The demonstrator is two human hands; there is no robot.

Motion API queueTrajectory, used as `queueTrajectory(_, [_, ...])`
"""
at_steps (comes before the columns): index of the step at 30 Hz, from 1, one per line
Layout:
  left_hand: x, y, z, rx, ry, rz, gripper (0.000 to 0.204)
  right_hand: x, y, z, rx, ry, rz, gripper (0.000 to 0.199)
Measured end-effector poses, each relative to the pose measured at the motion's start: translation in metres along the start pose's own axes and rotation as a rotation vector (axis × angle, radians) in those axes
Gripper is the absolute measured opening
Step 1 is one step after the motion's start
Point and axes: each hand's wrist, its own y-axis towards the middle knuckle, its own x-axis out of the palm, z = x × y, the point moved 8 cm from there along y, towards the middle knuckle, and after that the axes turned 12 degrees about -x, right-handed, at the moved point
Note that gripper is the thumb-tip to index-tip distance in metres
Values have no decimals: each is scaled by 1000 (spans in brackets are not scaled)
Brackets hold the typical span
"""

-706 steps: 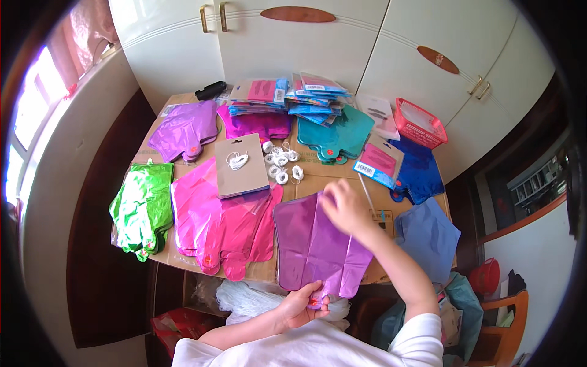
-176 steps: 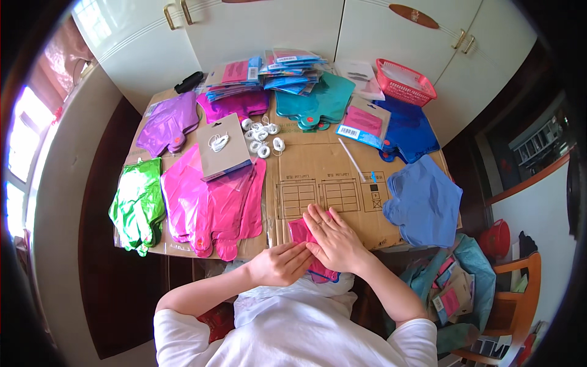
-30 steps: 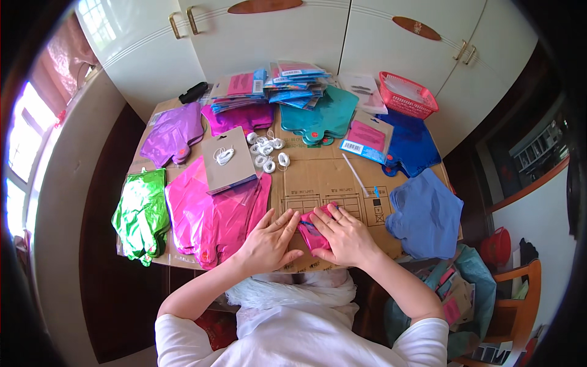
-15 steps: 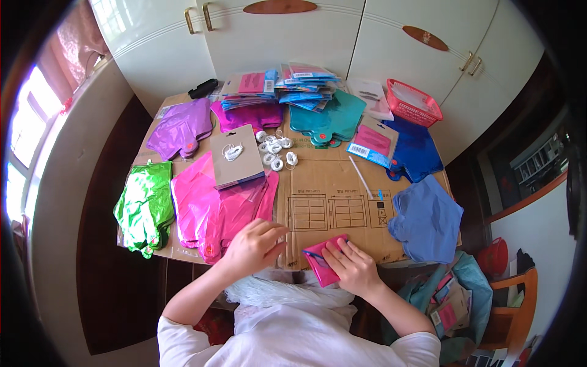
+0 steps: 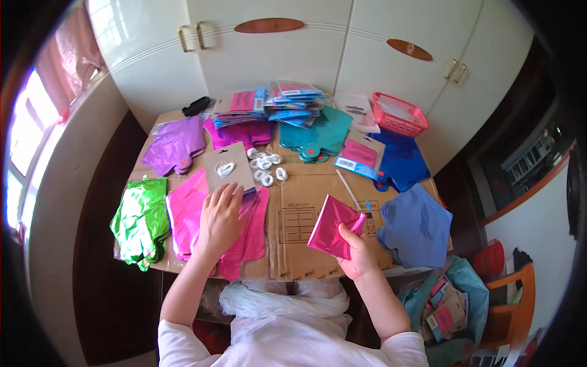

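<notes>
A folded pink foil balloon [image 5: 333, 226] is pinched in my right hand [image 5: 356, 252], held up above the front of the table with the thumb on top. My left hand [image 5: 221, 215] reaches out with its fingers stretched, at the near edge of a stack of brown cards [image 5: 234, 161]; whether it touches the stack I cannot tell. A small coil of white string [image 5: 224, 169] lies on the top card. Beneath my left hand and the stack spread flat pink foil balloons [image 5: 186, 211]. Several white string coils [image 5: 264, 164] sit just right of the stack.
Flat foil balloons lie around the cardboard-covered table [image 5: 299, 260]: green [image 5: 142, 214], purple [image 5: 175, 144], teal [image 5: 318, 134], dark blue [image 5: 405, 162], light blue [image 5: 416, 226]. Packaged cards [image 5: 293, 104] are piled at the back, beside a red basket [image 5: 399, 115]. A thin white stick [image 5: 348, 188] lies mid-right.
My right hand has lifted the folded pink balloon off the cardboard, forward and up. My left hand has moved forward and left to the card stack. The whole view has shifted slightly.
</notes>
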Motion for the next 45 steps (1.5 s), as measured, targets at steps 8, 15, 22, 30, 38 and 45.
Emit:
queueTrajectory(8, [15,-11,-23,21,78,-130,14,2,7,4,-16,-108,-47,39])
queueTrajectory(15, [-13,-44,65,322,-49,-161,16,10,14,-47,-174,-283,-131,35])
queueTrajectory(22, [7,-87,100,547,-181,-166,21,2,46,-60,-145,-718,-282,22])
queueTrajectory(30, [18,-88,97,507,-198,-179,21,-32,108,-37,273,-1055,-461,19])
queueTrajectory(38, [18,-86,97,487,-208,-170,22,-11,62,8,328,-1039,-612,24])
queueTrajectory(45, [19,-85,96,485,-220,-176,20,3,52,2,333,-866,-506,25])
